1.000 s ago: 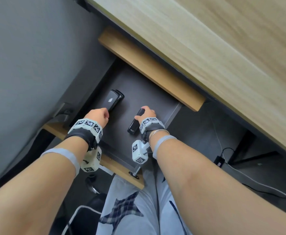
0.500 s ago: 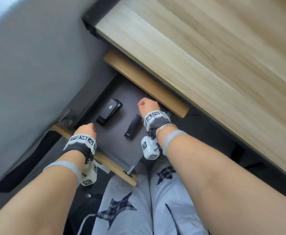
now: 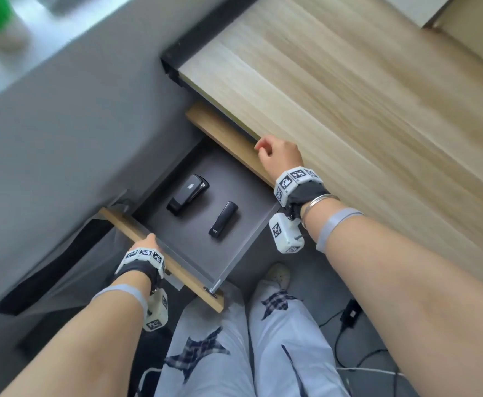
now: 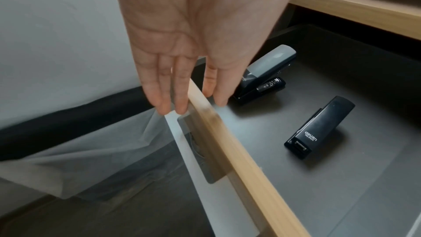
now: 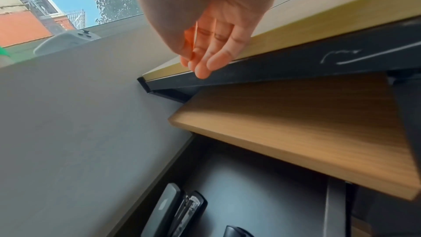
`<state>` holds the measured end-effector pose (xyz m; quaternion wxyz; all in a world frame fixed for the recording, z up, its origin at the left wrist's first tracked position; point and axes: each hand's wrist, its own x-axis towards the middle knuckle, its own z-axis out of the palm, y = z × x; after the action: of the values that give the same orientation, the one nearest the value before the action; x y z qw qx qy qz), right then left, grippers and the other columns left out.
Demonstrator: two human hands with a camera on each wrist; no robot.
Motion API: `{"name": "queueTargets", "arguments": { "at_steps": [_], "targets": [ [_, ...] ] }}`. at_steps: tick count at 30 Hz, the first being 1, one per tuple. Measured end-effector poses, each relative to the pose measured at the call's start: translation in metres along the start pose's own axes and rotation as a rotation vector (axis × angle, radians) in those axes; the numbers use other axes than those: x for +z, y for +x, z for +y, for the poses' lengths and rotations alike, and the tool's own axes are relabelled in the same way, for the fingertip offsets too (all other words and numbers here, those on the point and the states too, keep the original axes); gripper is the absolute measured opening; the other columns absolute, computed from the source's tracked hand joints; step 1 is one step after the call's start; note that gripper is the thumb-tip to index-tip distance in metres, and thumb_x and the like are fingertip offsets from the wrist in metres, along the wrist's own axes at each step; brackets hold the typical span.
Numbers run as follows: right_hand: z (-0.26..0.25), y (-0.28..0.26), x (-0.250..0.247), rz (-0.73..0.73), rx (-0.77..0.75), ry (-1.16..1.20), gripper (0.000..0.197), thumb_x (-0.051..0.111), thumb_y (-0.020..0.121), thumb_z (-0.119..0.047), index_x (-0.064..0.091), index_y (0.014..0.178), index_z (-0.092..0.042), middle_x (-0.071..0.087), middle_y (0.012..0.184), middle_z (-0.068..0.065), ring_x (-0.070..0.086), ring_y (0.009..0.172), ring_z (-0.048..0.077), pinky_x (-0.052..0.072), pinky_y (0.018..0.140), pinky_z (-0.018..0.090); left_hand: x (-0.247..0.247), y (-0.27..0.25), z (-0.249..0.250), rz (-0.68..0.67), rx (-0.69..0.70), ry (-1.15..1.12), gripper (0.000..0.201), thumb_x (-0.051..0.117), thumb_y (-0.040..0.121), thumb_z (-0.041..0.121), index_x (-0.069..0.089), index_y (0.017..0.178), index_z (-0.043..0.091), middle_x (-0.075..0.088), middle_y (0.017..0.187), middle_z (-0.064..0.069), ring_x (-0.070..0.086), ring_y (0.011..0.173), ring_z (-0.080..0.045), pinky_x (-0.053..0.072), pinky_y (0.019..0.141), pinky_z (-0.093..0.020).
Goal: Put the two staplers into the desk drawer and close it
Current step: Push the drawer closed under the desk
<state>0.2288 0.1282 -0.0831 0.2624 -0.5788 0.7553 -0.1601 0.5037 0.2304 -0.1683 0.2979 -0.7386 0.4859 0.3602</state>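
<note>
Both staplers, the bigger stapler and slim stapler, lie in the open drawer; the left hand, fingers straight, straddles its front edge, probably to push it shut; the right hand, loosely curled and empty, hangs at the desk edge

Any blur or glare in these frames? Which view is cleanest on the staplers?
Head view: edges smeared, both staplers still sharp. Left wrist view: the drawer front streaks with motion blur near the left hand; the slim stapler's print is legible, cleanest. Right wrist view: bright window backlight makes the right hand glow, and only part of each stapler shows.
</note>
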Motion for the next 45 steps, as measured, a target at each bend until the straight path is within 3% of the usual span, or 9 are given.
{"name": "queueTargets", "arguments": {
  "at_steps": [6,9,13,21,25,32,35,39,45],
  "targets": [
    [0.017,-0.001,-0.010,0.028,-0.034,-0.032,0.021,0.050,0.088,-0.014,0.069,0.096,-0.018,0.068,0.078,0.008,0.053,0.067,0.021,0.052,0.072,0.032,0.006,-0.004,0.006,0.046,-0.037,0.058,0.055,0.056,0.078,0.003,0.040,0.130,0.003,0.056,0.123,-0.021,0.058,0.108,-0.035,0.049,0.089,-0.038],
    [0.025,0.002,-0.015,0.116,0.011,-0.004,0.021,0.049,0.087,-0.013,0.069,0.091,-0.016,0.057,0.070,-0.002,0.051,0.067,0.020,0.048,0.067,0.030,0.000,-0.004,0.015,0.038,-0.014,0.113,0.039,0.059,0.077,0.002,0.055,0.116,0.001,0.062,0.115,-0.018,0.056,0.090,-0.031,0.047,0.079,-0.033],
    [0.039,0.006,-0.026,0.169,0.072,0.013,0.022,0.047,0.086,-0.010,0.069,0.088,-0.014,0.057,0.068,-0.002,0.052,0.065,0.020,0.042,0.060,0.028,-0.005,0.004,0.030,0.055,0.023,0.134,0.030,0.053,0.083,0.000,0.062,0.111,-0.001,0.065,0.116,-0.020,0.063,0.104,-0.035,0.051,0.085,-0.035],
    [0.066,0.010,-0.046,0.183,0.136,-0.060,0.023,0.043,0.088,-0.011,0.066,0.088,-0.015,0.066,0.088,0.003,0.058,0.076,0.024,0.047,0.065,0.031,-0.016,0.021,0.071,0.136,0.102,0.092,0.027,0.052,0.083,-0.003,0.066,0.105,-0.003,0.068,0.108,-0.022,0.065,0.098,-0.037,0.053,0.083,-0.037],
    [0.080,0.012,-0.052,0.225,0.145,-0.073,0.020,0.044,0.087,-0.005,0.063,0.091,-0.010,0.063,0.107,0.010,0.061,0.086,0.030,0.044,0.066,0.032,-0.024,0.027,0.096,0.191,0.164,-0.001,0.030,0.050,0.086,-0.001,0.062,0.113,0.000,0.065,0.114,-0.022,0.063,0.104,-0.038,0.052,0.088,-0.039],
    [0.092,0.019,-0.061,0.184,0.132,-0.069,0.021,0.044,0.085,-0.002,0.061,0.095,-0.006,0.062,0.107,0.013,0.056,0.083,0.029,0.042,0.069,0.030,-0.039,0.034,0.138,0.227,0.201,-0.281,0.029,0.051,0.090,0.007,0.045,0.118,0.002,0.058,0.109,-0.022,0.058,0.092,-0.037,0.045,0.077,-0.040],
    [0.094,0.022,-0.063,0.179,0.129,-0.092,0.021,0.043,0.086,-0.003,0.061,0.096,-0.007,0.063,0.107,0.012,0.060,0.090,0.031,0.044,0.071,0.031,-0.048,0.039,0.158,0.228,0.178,-0.487,0.039,0.058,0.089,0.015,0.042,0.123,0.003,0.061,0.120,-0.022,0.060,0.107,-0.039,0.047,0.088,-0.043],
    [0.096,0.026,-0.063,0.195,0.126,-0.094,0.021,0.044,0.085,-0.004,0.062,0.095,-0.008,0.065,0.104,0.011,0.061,0.090,0.032,0.045,0.072,0.032,-0.054,0.041,0.182,0.230,0.136,-0.727,0.055,0.064,0.086,0.020,0.035,0.130,0.005,0.060,0.106,-0.016,0.060,0.111,-0.036,0.046,0.092,-0.042],
    [0.098,0.031,-0.065,0.214,0.118,-0.083,0.020,0.045,0.082,-0.003,0.062,0.091,-0.008,0.066,0.091,0.008,0.056,0.076,0.028,0.035,0.064,0.026,-0.060,0.049,0.207,0.175,0.143,-0.767,0.083,0.065,0.084,0.034,0.019,0.149,0.008,0.051,0.143,-0.012,0.048,0.132,-0.032,0.037,0.109,-0.042]
  ]
}}
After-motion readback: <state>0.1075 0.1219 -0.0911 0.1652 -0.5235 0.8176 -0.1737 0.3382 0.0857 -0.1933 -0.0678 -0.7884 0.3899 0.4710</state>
